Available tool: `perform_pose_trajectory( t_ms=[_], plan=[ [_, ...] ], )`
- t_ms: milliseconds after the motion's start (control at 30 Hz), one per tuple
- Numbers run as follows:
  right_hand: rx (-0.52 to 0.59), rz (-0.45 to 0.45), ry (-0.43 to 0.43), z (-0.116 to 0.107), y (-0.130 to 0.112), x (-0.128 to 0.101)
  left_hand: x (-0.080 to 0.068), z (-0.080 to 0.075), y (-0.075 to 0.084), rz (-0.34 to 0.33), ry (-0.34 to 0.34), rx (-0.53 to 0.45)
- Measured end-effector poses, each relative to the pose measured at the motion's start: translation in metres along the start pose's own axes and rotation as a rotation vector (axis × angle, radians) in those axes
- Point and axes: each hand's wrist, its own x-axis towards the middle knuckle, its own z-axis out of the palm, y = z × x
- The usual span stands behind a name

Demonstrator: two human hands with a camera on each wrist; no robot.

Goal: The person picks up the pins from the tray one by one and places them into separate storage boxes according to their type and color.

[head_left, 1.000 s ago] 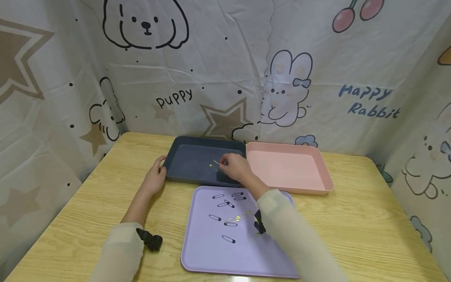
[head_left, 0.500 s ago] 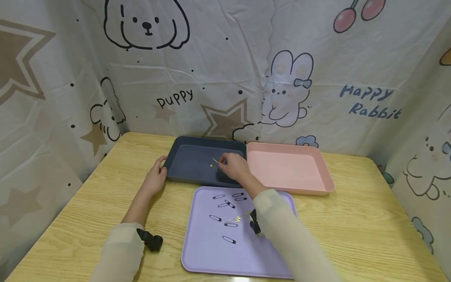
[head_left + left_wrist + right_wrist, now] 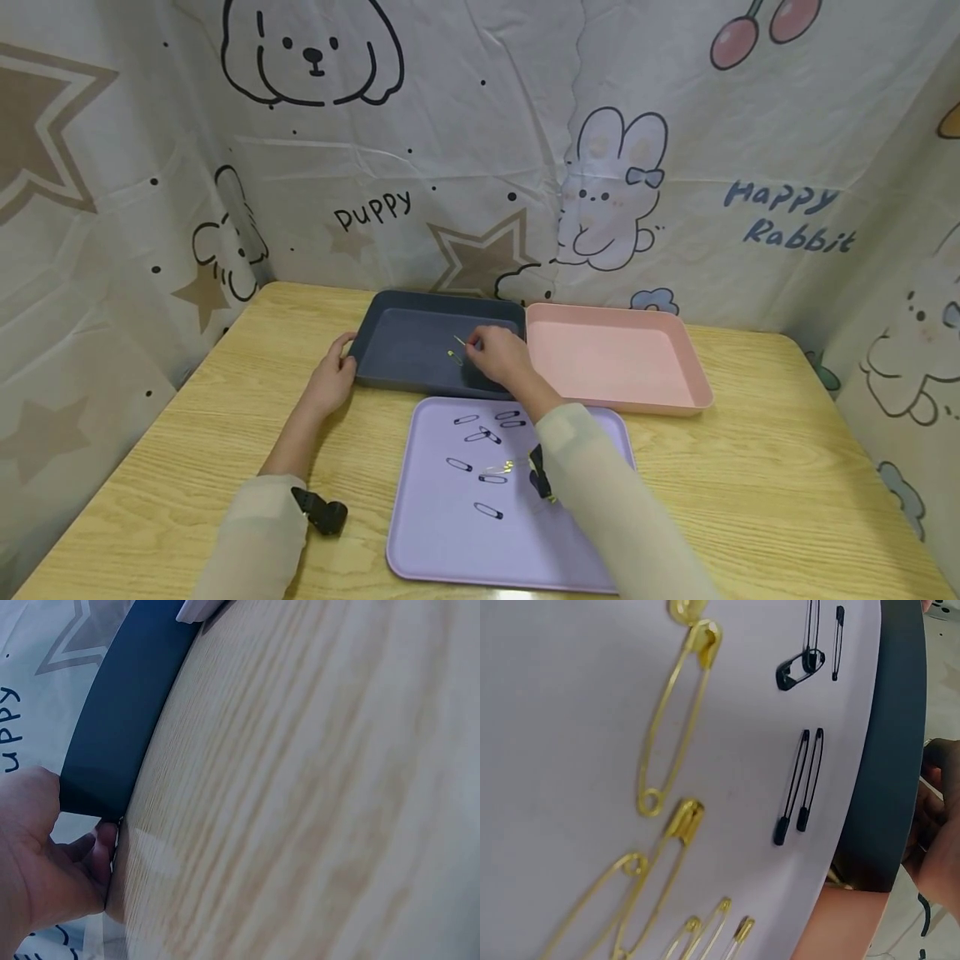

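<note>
My right hand [image 3: 498, 357] is over the dark blue tray [image 3: 405, 302], with thumb and fingertips pinching a small gold safety pin [image 3: 460, 341]. Just below it, another gold safety pin [image 3: 454, 357] lies in that tray. At the tray's left end, my left hand [image 3: 332, 377] holds its side; the left wrist view has the thumb at one edge of the tray wall [image 3: 124, 712] and curled fingers at the other. Several black safety pins [image 3: 487, 510] and gold safety pins [image 3: 676, 720] are spread over the purple tray [image 3: 442, 550], partly hidden by my right forearm.
A pink tray [image 3: 611, 354] stands against the right end of the dark blue one. The purple tray sits in front of both, on a wooden table [image 3: 780, 467]. A printed cloth [image 3: 465, 150] hangs behind the table and along its sides.
My right forearm has shifted slightly left over the purple tray, while its hand keeps the gold safety pin in nearly the same spot. My left hand has stayed on the dark blue tray.
</note>
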Motion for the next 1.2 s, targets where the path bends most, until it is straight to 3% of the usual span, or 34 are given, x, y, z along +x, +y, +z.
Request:
perform_pose_trajectory(
  t_ms=[233,633,1200],
  plan=[
    [-0.023,0.026,-0.131,0.002,-0.003,-0.003,0.0,0.001,-0.001,0.002,0.005,-0.002],
    [-0.043,-0.002,-0.078,-0.004,0.002,-0.006,-0.001,0.0,0.002,0.001,0.014,0.012],
    [-0.015,-0.029,-0.092,-0.018,0.007,-0.017,-0.002,0.0,0.002,-0.003,-0.003,0.002]
  ],
)
